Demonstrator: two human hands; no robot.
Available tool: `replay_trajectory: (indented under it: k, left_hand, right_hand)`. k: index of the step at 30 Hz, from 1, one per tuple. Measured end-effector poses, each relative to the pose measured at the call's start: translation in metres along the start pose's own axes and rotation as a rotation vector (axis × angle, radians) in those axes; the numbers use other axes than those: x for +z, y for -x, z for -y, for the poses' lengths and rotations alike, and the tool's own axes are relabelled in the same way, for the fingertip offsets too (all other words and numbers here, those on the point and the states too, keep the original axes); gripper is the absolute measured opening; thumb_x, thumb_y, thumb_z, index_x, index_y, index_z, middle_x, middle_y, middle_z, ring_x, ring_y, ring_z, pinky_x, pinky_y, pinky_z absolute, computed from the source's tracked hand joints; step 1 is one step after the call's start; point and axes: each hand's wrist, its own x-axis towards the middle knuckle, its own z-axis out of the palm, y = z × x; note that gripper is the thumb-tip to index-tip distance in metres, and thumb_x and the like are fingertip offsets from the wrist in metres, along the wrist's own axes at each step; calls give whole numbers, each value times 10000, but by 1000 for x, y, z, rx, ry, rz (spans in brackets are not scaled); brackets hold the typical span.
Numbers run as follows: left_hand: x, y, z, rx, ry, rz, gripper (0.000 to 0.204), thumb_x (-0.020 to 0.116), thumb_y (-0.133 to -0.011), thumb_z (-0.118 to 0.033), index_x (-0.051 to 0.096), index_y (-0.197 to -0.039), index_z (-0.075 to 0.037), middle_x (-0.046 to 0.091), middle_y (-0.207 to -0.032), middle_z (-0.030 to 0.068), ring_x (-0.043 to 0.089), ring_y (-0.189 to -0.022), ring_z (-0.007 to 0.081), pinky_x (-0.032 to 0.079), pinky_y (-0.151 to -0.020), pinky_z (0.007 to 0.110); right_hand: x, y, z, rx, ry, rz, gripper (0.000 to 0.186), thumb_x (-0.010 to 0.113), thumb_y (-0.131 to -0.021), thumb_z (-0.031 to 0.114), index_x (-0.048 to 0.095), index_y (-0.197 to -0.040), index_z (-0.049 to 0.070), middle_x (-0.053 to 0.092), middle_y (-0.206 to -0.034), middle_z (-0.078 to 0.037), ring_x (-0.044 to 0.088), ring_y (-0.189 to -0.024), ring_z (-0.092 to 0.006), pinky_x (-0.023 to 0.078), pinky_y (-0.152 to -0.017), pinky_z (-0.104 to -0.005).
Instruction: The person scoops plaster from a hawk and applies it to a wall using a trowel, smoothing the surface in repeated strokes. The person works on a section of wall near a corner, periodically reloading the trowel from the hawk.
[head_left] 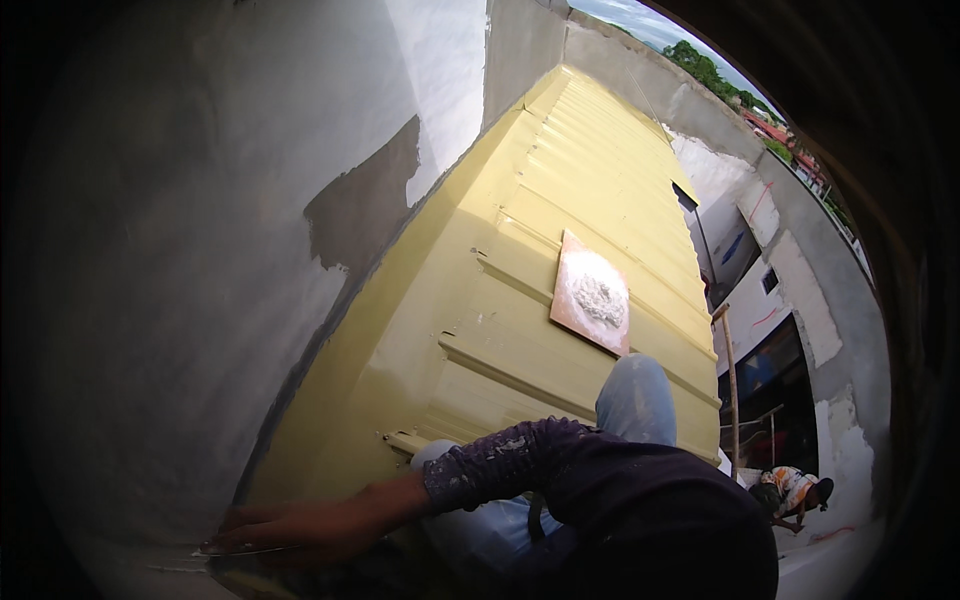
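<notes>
My right hand reaches across to the lower left, its fingers on a thin, flat blade against the bottom of the grey plastered wall, beside the yellow corrugated roofing. The dark sleeve on that arm is spattered with pale flecks. My left hand is not visible. Beyond my blue-jeaned knee, a square board lies on the roofing with a heap of white, wet-looking compound on it.
The wall with a darker grey patch runs along the roofing's left edge. At the roofing's right edge is a drop with a wooden pole and dark openings. A co-worker bends down there, at the lower right. Trees and red roofs show beyond the far parapet.
</notes>
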Motion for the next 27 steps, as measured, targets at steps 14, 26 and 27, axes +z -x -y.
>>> replay_trajectory:
  k: [14,26,27]
  left_hand:
    - [0,3,22,52,-224,-66,1022,899,-710,-454,431,-1426,106,595,-1291,181,610,-993,212,541,-730,324]
    - [18,20,11,-371,91,61,585,407,-1062,-486,440,-1441,-41,587,-1344,189,626,-1090,282,531,-914,434]
    - [24,19,7,-403,202,87,586,426,-1057,-478,432,-1446,-40,581,-1344,179,613,-1123,274,517,-946,426]
  right_hand:
    - [-25,45,15,105,4,15,694,621,-900,15,338,-1531,78,386,-1489,-223,430,-1362,-394,423,-1088,-438]
    - [-47,40,35,43,372,128,597,717,-878,84,545,-1423,256,478,-1431,-186,519,-1278,-366,525,-994,-443]
    - [-45,35,36,32,374,185,559,734,-856,97,619,-1338,356,504,-1412,-147,528,-1268,-348,526,-1003,-426]
